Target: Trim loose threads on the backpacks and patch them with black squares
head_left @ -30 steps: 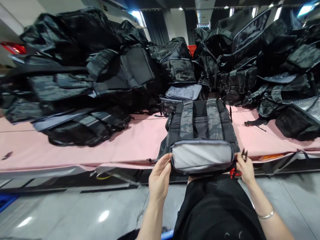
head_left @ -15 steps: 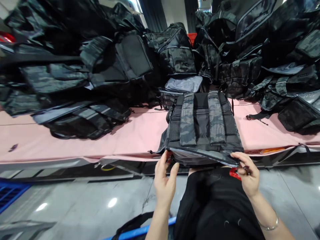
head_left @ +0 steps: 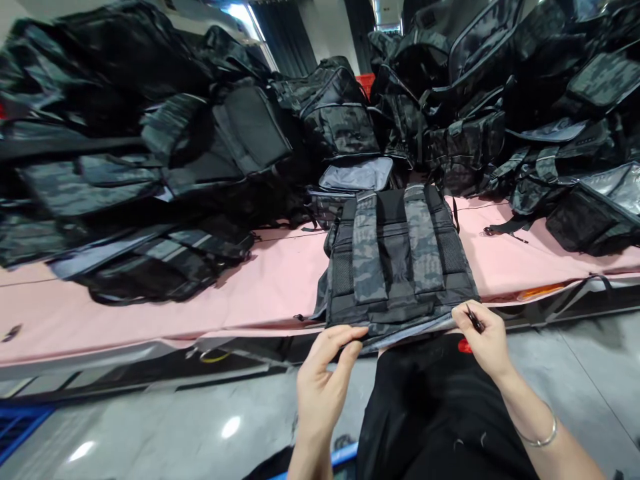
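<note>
A black and grey camouflage backpack (head_left: 395,260) lies on the pink-covered table, its shoulder straps facing up and its lower edge at the table's front. My left hand (head_left: 327,380) has thumb and index finger about the left part of that edge. On the right, my right hand (head_left: 483,340) pinches the right end of the edge, where a pale lining strip shows. A small dark tool (head_left: 475,319) sticks out of my right hand; its kind is hard to make out. Beside that hand, a small red thing (head_left: 465,345) shows against my dark clothing.
Piles of similar backpacks (head_left: 115,180) line the back and left of the pink table cover (head_left: 270,287). More bags (head_left: 595,207) lie to the right. Below the front edge are the grey floor (head_left: 200,427) and a blue crate (head_left: 20,427) at far left.
The backpack's gaping edge has flattened and its pale inside is mostly covered. My left thumb and index finger have come closer together. The view has tilted and shifted slightly.
</note>
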Demonstrator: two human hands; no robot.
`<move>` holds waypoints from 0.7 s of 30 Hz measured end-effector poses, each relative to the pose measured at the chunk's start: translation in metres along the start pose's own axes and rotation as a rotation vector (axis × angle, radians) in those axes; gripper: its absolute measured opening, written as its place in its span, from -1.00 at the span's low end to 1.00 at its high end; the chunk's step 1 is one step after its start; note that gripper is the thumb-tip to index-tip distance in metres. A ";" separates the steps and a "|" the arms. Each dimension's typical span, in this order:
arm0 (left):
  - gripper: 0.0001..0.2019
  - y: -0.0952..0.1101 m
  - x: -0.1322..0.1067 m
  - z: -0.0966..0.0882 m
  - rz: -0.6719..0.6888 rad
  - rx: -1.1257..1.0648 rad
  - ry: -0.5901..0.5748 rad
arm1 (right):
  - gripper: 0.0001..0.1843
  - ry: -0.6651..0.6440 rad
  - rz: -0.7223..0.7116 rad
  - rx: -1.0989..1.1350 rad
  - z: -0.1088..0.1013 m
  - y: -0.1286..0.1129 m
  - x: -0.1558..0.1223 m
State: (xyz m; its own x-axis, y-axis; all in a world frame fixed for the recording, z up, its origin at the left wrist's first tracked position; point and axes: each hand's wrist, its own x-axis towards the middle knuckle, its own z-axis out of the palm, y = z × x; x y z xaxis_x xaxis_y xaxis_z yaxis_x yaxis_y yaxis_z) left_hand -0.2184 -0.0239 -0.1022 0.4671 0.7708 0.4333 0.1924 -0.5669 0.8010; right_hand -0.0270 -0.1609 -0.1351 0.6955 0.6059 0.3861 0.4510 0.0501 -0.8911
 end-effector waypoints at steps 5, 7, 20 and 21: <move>-0.78 0.003 -0.010 0.005 -0.059 0.059 0.010 | -0.75 -0.041 -0.002 0.030 -0.003 0.002 -0.007; -0.74 0.004 -0.013 0.010 -0.092 0.074 0.037 | -0.77 -0.068 -0.007 0.054 -0.005 0.004 -0.010; -0.71 -0.018 -0.042 0.013 -0.401 -0.139 -0.238 | -0.78 -0.607 0.075 -0.141 -0.029 0.019 -0.033; -0.72 -0.024 -0.047 0.019 -0.505 -0.215 -0.246 | -0.78 -0.622 0.100 -0.174 -0.029 0.021 -0.035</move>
State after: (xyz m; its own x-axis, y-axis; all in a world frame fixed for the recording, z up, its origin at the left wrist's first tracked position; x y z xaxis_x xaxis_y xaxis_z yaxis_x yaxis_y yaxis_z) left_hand -0.2287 -0.0524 -0.1495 0.5540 0.8252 -0.1100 0.2758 -0.0572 0.9595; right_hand -0.0256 -0.2041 -0.1610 0.3090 0.9499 0.0467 0.5210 -0.1280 -0.8439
